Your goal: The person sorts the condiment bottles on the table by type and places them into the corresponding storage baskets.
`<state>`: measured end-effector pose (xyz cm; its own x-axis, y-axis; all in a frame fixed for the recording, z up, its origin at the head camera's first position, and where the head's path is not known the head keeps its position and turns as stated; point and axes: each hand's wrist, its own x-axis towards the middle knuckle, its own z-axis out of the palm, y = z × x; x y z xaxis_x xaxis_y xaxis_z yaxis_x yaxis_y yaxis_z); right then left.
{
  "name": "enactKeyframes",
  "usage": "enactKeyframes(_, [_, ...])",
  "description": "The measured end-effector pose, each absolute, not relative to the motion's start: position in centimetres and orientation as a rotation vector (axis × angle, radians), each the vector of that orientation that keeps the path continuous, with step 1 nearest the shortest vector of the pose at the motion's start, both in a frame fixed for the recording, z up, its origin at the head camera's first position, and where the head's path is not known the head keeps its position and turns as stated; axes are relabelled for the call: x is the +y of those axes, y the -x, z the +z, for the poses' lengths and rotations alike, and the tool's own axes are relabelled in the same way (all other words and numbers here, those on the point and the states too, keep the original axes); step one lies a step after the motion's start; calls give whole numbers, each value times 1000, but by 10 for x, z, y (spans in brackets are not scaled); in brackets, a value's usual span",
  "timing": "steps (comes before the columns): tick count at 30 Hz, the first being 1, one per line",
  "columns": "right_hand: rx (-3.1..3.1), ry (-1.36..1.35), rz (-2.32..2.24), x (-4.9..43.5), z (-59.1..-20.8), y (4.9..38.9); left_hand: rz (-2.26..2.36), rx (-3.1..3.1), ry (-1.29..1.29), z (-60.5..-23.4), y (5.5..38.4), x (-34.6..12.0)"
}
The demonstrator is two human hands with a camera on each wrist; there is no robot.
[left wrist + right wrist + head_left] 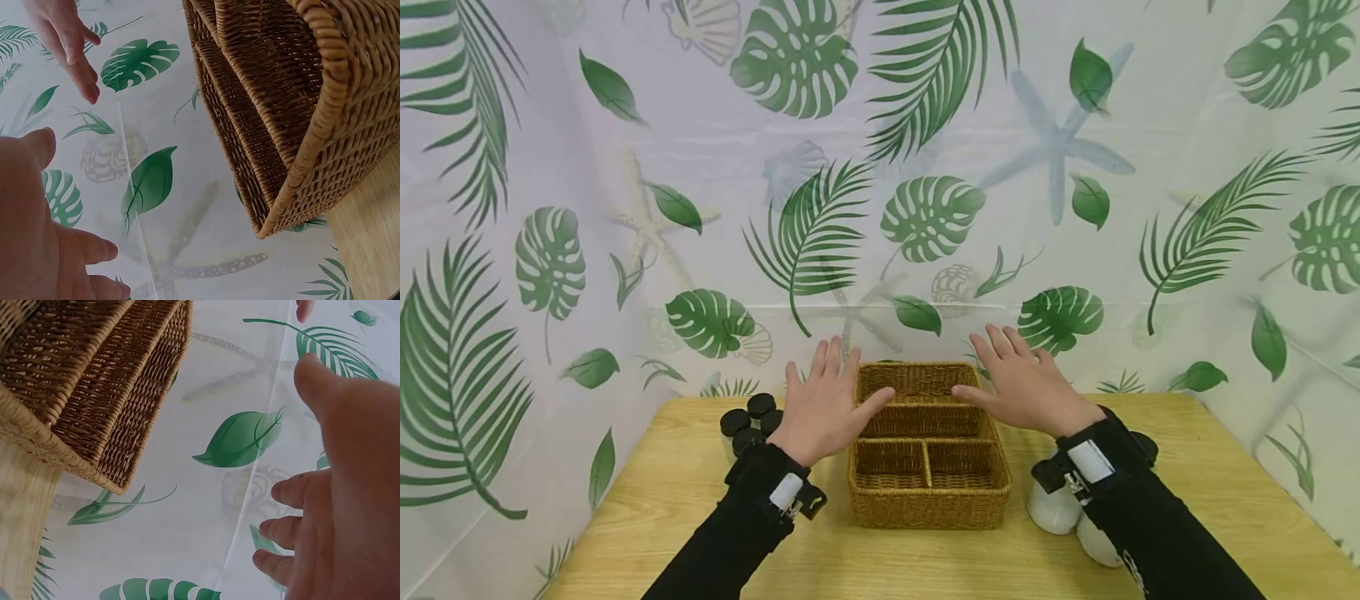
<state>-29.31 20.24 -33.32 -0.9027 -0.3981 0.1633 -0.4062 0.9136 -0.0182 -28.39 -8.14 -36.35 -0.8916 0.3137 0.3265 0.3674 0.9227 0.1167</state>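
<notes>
A brown wicker basket (929, 510) with several compartments stands in the middle of the table, and no objects show inside it. Over its left side my left hand (824, 410) is held up, fingers straight and thumb spread toward the basket. My right hand (1024, 382) mirrors it above the right side, fingers extended. Both hands hold nothing. In the left wrist view, the left hand (37, 225) appears apart from the basket (356, 81); in the right wrist view, a gap likewise separates the right hand (356, 487) from the basket (94, 381).
Several black-lidded containers (735, 422) cluster left of the basket, partly behind my left wrist. White containers (1054, 510) stand on the right, partly covered by my right forearm. A leaf-print sheet (880, 125) hangs behind the wooden table (655, 508).
</notes>
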Motion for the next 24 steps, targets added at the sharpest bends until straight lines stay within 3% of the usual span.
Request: enactKeyframes(24, [-2908,-623,170,191,-361,279,-409,-2819,479,-392,278,-73])
